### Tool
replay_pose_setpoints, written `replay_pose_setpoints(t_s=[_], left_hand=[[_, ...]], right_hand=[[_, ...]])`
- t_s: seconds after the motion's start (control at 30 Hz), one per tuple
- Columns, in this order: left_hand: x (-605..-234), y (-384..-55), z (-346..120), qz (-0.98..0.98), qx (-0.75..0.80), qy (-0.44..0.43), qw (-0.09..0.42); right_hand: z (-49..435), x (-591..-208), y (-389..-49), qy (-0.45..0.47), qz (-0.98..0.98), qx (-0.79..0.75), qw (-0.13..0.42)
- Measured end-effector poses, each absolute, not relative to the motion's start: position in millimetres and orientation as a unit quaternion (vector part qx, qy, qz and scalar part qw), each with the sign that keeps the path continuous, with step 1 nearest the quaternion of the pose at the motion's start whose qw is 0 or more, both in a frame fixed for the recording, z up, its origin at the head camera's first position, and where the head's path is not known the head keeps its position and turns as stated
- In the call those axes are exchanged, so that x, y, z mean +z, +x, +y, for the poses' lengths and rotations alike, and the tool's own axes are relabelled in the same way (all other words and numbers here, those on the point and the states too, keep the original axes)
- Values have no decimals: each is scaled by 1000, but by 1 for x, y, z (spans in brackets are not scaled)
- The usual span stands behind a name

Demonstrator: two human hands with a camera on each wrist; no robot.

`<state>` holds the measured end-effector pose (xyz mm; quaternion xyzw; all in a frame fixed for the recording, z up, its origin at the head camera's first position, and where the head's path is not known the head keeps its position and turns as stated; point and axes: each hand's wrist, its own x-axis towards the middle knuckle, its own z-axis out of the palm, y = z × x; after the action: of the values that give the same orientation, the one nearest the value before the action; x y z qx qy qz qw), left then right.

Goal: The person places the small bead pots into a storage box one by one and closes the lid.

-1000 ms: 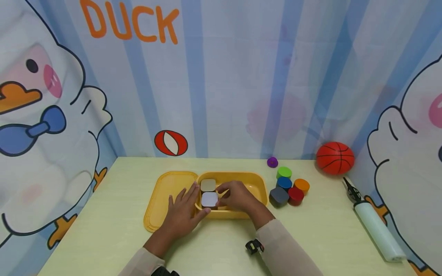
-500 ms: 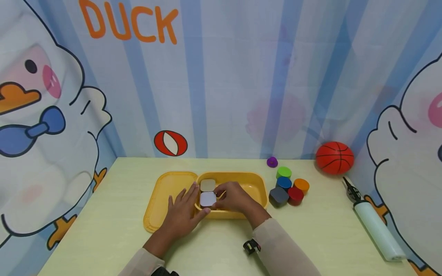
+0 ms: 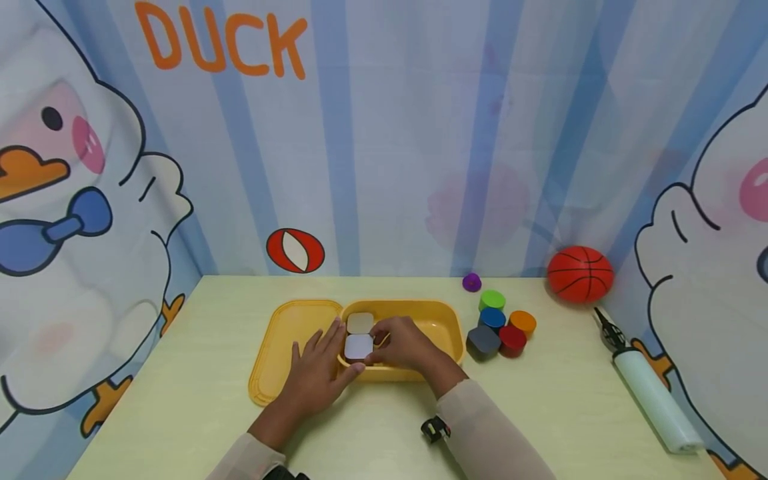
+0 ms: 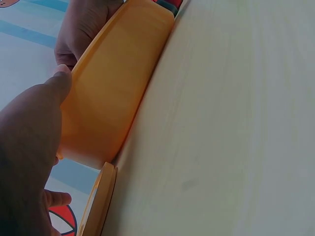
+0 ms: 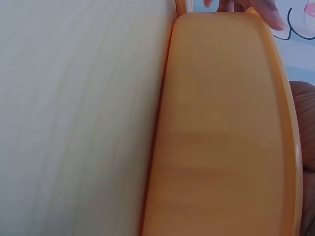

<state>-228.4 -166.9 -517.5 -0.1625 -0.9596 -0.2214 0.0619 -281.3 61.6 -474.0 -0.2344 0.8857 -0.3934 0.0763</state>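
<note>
A yellow plastic box (image 3: 441, 327) stands on the table, its flat yellow lid (image 3: 273, 357) lying against its left side. Inside the box's left end sit two small square-topped pieces: a beige one (image 3: 361, 323) at the back and a white one (image 3: 359, 347) in front, with a dark reddish lower part. My right hand (image 3: 405, 343) reaches into the box and pinches the white piece at its right side. My left hand (image 3: 315, 373) lies with fingers extended along the box's left end, and its thumb (image 4: 61, 81) rests at the box's front rim.
Right of the box stand green (image 3: 492, 300), blue (image 3: 493, 317), orange (image 3: 523, 324), red (image 3: 513, 341) and dark grey (image 3: 483, 343) small pieces. A purple piece (image 3: 471, 283), a red basketball (image 3: 580, 275) and a pale pump-like tube (image 3: 657, 400) lie farther out. A duck-print curtain (image 3: 396, 133) hangs behind.
The white piece has shifted slightly left in the box, with my right hand following it. My left hand has stayed at the box's left end. The view has tilted a little.
</note>
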Motion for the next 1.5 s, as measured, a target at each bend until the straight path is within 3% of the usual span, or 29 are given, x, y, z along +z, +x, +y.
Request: replay_pose_setpoints(t_s=[0.57,1.5], left_hand=[[-517,-227,-167,-961,-219,-160,54],[-515,-226,-166,-957,-235,-163,51]], right_hand=[[64,-471,-279,-229,887,-393,82],[145,-459,-270,-233,855,-462,-24]])
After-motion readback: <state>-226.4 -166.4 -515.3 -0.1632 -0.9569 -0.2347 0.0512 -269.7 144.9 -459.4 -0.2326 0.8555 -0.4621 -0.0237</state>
